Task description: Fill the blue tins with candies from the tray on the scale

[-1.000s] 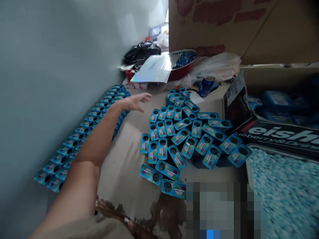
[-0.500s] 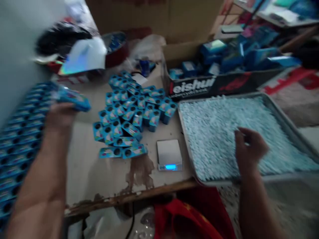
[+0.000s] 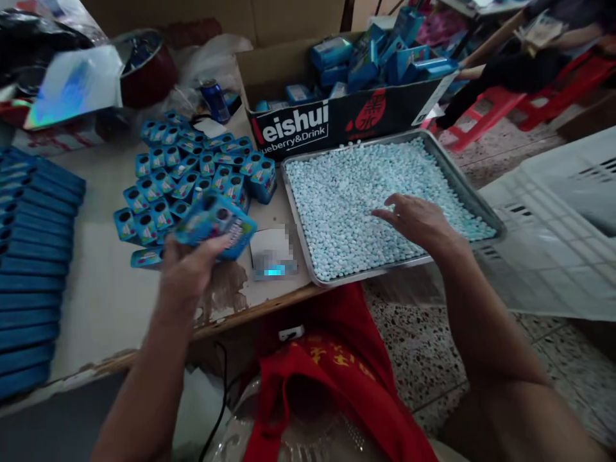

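My left hand (image 3: pixel 187 269) is closed around a small blue box (image 3: pixel 235 240) with a round hole, possibly more than one box. It holds this above the front of a cluster of similar blue boxes (image 3: pixel 158 183), just left of a small scale (image 3: pixel 269 244) with a lit display. My right hand (image 3: pixel 416 221) hovers over a metal tray (image 3: pixel 495 228) filled with pale blue tablets (image 3: pixel 337 212). Its thumb and forefinger are apart, with nothing visible between them; the other fingers are partly hidden.
Rows of blue boxes (image 3: pixel 33 256) line the table's left side. Behind the tray stands a black printed carton (image 3: pixel 346 122) holding larger blue packs. A blue can (image 3: pixel 215 101) and a dark red pot (image 3: pixel 149 77) are at the back. Another person's arm (image 3: pixel 500 38) and red stools (image 3: pixel 486 115) appear at right.
My left hand has come rightward from the rows at the left to beside the scale, carrying the blue box. The right hand's fingers have spread over the tray. The view has turned right.
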`<act>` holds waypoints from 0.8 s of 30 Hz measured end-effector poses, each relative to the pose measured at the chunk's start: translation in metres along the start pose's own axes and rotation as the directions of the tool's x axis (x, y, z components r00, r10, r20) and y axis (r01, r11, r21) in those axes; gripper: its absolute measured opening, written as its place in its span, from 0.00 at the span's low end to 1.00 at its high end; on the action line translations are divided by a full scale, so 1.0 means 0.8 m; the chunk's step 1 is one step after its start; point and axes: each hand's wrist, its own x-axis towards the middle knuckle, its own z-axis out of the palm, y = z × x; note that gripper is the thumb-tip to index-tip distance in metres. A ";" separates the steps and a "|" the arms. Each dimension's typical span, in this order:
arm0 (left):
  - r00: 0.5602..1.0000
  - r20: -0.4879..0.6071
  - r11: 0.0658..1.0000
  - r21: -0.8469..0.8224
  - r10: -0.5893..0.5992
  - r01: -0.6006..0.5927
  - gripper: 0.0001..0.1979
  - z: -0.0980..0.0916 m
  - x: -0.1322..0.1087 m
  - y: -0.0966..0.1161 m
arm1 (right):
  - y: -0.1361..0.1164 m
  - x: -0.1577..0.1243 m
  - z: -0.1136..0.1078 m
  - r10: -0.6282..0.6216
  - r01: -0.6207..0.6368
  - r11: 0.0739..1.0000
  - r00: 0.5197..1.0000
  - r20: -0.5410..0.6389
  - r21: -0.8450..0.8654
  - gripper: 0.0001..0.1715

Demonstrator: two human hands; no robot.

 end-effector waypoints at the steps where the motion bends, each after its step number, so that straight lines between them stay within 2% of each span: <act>1: 0.998 -0.065 0.996 -0.087 0.023 -0.029 0.17 0.026 0.001 -0.006 | 0.002 -0.007 0.003 -0.007 0.007 1.000 1.000 0.024 -0.018 0.28; 3: 0.988 -0.146 0.945 -0.310 0.058 -0.102 0.17 0.060 0.008 -0.022 | -0.004 -0.019 0.013 -0.110 0.114 0.992 0.992 0.067 -0.045 0.31; 4: 0.988 -0.139 0.910 -0.396 0.073 -0.124 0.22 0.070 0.012 -0.031 | -0.011 -0.024 0.018 -0.179 0.184 0.981 0.980 0.083 -0.058 0.33; 6: 0.993 -0.050 0.875 -0.468 0.110 -0.121 0.31 0.078 0.020 -0.046 | -0.029 -0.028 0.028 -0.269 0.278 0.957 0.958 0.100 -0.088 0.34; 8: 0.991 0.022 0.872 -0.477 0.131 -0.105 0.35 0.080 0.026 -0.057 | -0.048 -0.022 0.032 -0.284 0.298 0.949 0.950 0.128 -0.102 0.27; 10: 0.984 0.060 0.864 -0.489 0.166 -0.116 0.37 0.080 0.031 -0.064 | -0.064 -0.009 0.032 -0.245 0.255 0.966 0.955 0.167 -0.042 0.17; 12: 0.970 0.050 0.840 -0.512 0.237 -0.179 0.38 0.080 0.033 -0.068 | -0.074 0.007 0.029 -0.121 0.092 0.976 0.983 0.138 0.198 0.10; 13: 0.958 0.027 0.823 -0.520 0.286 -0.231 0.39 0.078 0.031 -0.069 | -0.076 0.015 0.027 -0.025 -0.015 0.935 0.994 0.108 0.354 0.12; 14: 0.943 -0.010 0.804 -0.519 0.334 -0.290 0.41 0.075 0.029 -0.070 | -0.077 0.021 0.025 0.074 -0.106 0.859 0.994 0.084 0.500 0.16; 16: 0.911 -0.110 0.781 -0.481 0.397 -0.398 0.45 0.066 0.018 -0.069 | -0.074 0.030 0.021 0.215 -0.208 0.691 0.974 0.078 0.692 0.20; 18: 0.894 -0.203 0.795 -0.408 0.400 -0.449 0.43 0.052 0.002 -0.064 | -0.068 0.034 0.018 0.234 -0.234 0.603 0.966 0.111 0.763 0.20; 19: 0.889 -0.243 0.811 -0.367 0.389 -0.456 0.39 0.044 -0.007 -0.060 | -0.066 0.035 0.017 0.229 -0.246 0.521 0.963 0.144 0.818 0.19; 21: 0.868 -0.327 0.844 -0.267 0.374 -0.464 0.28 0.031 -0.022 -0.048 | -0.066 0.033 0.016 0.221 -0.270 0.257 0.951 0.215 0.928 0.13; 23: 0.810 -0.420 0.857 -0.129 0.409 -0.499 0.17 0.021 -0.033 -0.033 | -0.073 0.029 0.018 0.235 -0.282 -0.044 0.929 0.285 0.958 0.09; 24: 0.777 -0.451 0.855 -0.057 0.438 -0.515 0.14 0.017 -0.037 -0.026 | -0.078 0.026 0.018 0.247 -0.285 -0.147 0.917 0.314 0.947 0.08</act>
